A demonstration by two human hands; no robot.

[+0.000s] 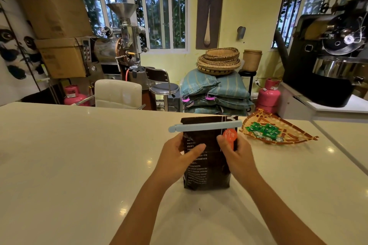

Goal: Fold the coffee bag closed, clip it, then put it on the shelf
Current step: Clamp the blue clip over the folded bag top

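You are gripping the coffee bag (207,157) with your left hand (180,156) and right hand (234,152), risking the blue clip (205,126) slipping off when lifted.

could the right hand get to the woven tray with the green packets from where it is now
Probably yes: the woven tray lies on the counter just beyond the right hand, nothing between them, but that hand is holding the coffee bag and must let go first.
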